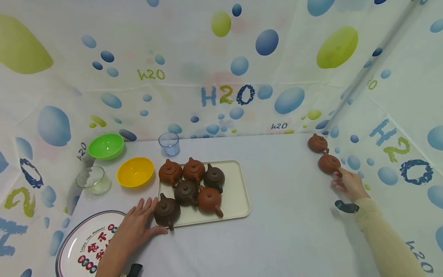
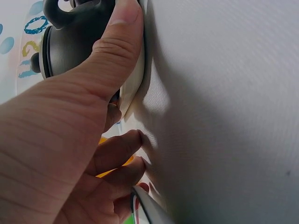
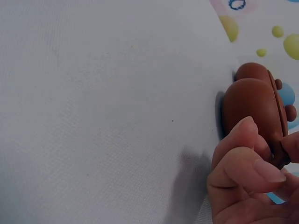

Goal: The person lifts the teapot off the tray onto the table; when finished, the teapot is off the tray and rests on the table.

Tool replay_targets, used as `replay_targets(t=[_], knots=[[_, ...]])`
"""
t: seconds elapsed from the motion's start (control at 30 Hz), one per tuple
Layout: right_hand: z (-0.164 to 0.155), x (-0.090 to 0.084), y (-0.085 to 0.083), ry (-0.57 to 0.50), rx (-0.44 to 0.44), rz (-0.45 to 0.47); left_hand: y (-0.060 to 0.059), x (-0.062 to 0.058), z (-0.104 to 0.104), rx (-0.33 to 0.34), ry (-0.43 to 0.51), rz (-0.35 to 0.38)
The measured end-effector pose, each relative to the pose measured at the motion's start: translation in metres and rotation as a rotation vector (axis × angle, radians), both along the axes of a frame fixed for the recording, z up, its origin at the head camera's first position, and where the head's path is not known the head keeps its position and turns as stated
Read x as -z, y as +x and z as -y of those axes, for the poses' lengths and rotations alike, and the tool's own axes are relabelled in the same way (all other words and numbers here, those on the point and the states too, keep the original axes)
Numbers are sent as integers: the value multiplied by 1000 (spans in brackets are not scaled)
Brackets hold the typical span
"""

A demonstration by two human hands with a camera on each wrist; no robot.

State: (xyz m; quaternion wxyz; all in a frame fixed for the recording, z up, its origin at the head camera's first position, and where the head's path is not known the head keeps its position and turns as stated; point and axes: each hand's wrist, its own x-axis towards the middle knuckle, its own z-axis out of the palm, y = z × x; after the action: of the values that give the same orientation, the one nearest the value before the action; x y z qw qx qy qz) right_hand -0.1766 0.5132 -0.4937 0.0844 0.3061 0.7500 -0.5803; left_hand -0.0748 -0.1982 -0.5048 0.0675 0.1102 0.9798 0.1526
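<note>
My right hand [image 1: 349, 184] pinches the handle of a reddish-brown clay teapot [image 1: 328, 164] at the table's right edge. Just behind it, close to its spout, stands a second reddish-brown teapot [image 1: 317, 143]; both also show in the right wrist view. My left hand [image 1: 136, 225] rests with spread fingers at the near left corner of a cream tray [image 1: 238, 192]. Its thumb lies along the tray's front edge, beside a dark brown teapot [image 2: 77, 42]. Several teapots, some dark, some reddish-brown [image 1: 209, 199], are grouped on the tray's left half.
Left of the tray are a yellow bowl [image 1: 135, 172], a green bowl [image 1: 106, 146] and a clear glass cup [image 1: 93, 180]. A bluish glass [image 1: 169, 144] stands behind the tray. A round white plate with red lettering [image 1: 74, 240] lies partly under the left forearm. Patterned cloth walls [image 1: 194, 50] border the table.
</note>
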Motion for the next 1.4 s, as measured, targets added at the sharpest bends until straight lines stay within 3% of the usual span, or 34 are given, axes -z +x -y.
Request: replay_targets(t=[0.23,0.37,0.8,1.2,1.4], knots=[[-2,-6,-4,-221,7,11,2,2,1,-6,-14,19],[-4,-9,-3,-339,56,34,3,3,2,-6,-2,12],[14,-8,17,-444,255,35,3,2,2,-8,-24,17],[55,-1,33,-451,140,13,1,1,1,3,-20,-2],[87,2,35,-443,19,-21,-1,0,-1,6,-21,-2]])
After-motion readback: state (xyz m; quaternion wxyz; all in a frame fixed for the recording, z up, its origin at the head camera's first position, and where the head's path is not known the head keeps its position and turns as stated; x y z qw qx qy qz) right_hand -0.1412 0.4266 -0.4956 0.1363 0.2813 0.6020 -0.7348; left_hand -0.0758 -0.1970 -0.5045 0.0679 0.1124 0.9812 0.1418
